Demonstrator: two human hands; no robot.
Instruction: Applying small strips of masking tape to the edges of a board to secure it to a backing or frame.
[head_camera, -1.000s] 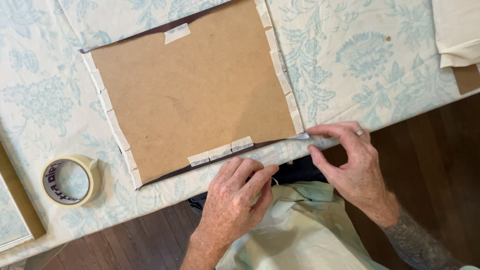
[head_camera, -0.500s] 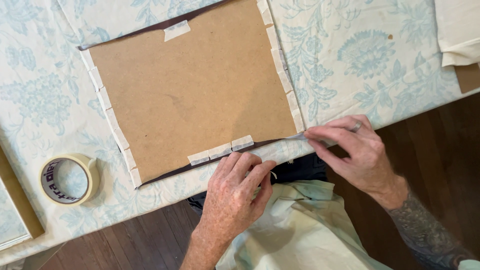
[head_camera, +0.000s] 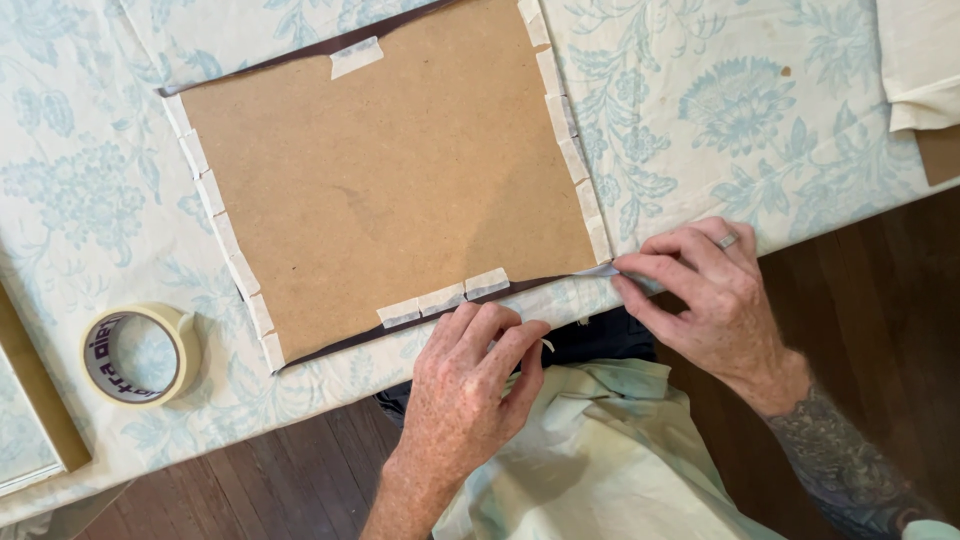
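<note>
A roll of masking tape (head_camera: 140, 354) lies on the floral cloth (head_camera: 760, 110) covering the counter; folded cream fabric (head_camera: 920, 60) sits at the far right corner

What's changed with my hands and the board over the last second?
Very little. The right hand has shifted slightly, its fingers still pinching a strip of pale tape at the lower right corner of the brown hardboard backing board. The left hand stays at the board's bottom edge. The roll of masking tape and the floral tablecloth have not moved.
</note>
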